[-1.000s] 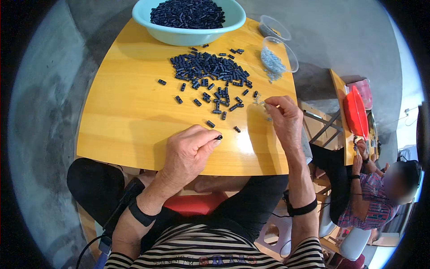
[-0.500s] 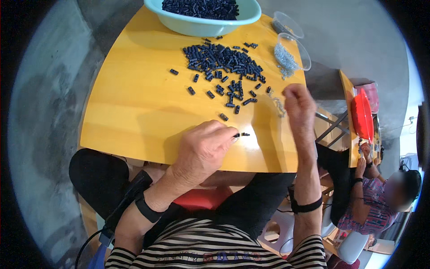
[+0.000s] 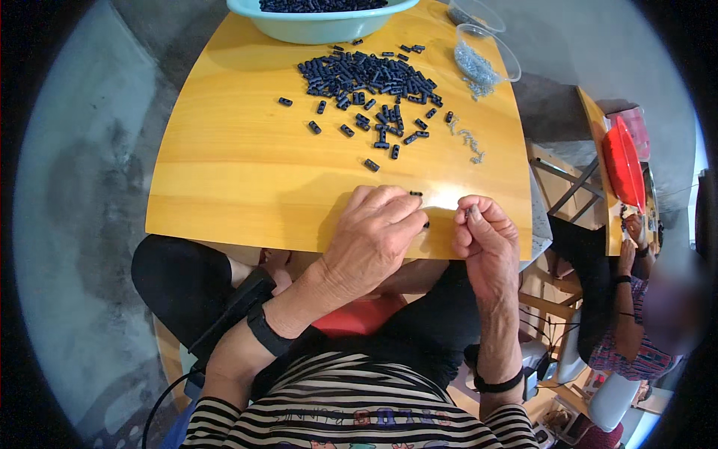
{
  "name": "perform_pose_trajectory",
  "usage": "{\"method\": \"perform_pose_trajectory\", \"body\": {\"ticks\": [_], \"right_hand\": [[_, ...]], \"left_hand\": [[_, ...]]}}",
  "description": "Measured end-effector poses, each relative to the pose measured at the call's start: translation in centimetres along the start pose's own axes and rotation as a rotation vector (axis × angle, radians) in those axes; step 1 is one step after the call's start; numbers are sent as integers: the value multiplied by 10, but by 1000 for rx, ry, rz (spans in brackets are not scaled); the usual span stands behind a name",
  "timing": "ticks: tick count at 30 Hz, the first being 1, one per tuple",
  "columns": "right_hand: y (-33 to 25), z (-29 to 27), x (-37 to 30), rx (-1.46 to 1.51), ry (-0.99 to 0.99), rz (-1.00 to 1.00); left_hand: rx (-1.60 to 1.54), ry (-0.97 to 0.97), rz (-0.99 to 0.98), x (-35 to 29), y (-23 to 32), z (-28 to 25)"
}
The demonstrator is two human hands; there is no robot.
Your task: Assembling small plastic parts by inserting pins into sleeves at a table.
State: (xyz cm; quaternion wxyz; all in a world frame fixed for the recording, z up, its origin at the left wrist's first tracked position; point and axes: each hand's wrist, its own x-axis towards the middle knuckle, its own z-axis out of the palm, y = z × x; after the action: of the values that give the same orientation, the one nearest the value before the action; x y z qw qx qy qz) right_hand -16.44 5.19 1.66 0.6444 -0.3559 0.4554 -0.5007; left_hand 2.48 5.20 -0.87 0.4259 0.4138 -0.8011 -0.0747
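Over the near edge of the yellow table (image 3: 217, 157), my left hand (image 3: 378, 232) is closed in a pinch on a small black plastic piece (image 3: 426, 224), mostly hidden by the fingers. Another black piece (image 3: 416, 194) shows at its fingertips; whether they touch it I cannot tell. A short way to the right, my right hand (image 3: 488, 243) has thumb and forefinger pressed together on a tiny grey screw (image 3: 469, 212). Farther back lies a heap of black pieces with holes (image 3: 366, 75), several scattered in front of it. Loose silver screws (image 3: 470, 140) lie to the right.
A light-green basin (image 3: 321, 28) full of black pieces stands at the back. At the far right, a tipped clear tub (image 3: 511, 66) spills screws (image 3: 476, 67), with another clear tub (image 3: 486, 16) behind. Beyond the right edge a person (image 3: 628, 322) works beside a red basin (image 3: 624, 165).
My right hand has come back from beside the loose screws toward my left hand, fingertips now pinched. My left hand has shifted right. The view has tilted, so the table sits higher.
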Motion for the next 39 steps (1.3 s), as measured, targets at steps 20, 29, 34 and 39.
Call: {"method": "perform_pose_trajectory", "body": {"ticks": [20, 29, 34, 39], "right_hand": [[15, 35, -23, 381, -95, 71], [21, 35, -28, 279, -168, -6], [22, 35, -29, 202, -136, -67], [25, 30, -28, 176, -174, -129]], "left_hand": [[-728, -55, -441, -8, 29, -33], [-787, -85, -516, -15, 32, -35], [-774, -80, -510, -15, 32, -33], [-716, -81, -484, -15, 32, -34]]}}
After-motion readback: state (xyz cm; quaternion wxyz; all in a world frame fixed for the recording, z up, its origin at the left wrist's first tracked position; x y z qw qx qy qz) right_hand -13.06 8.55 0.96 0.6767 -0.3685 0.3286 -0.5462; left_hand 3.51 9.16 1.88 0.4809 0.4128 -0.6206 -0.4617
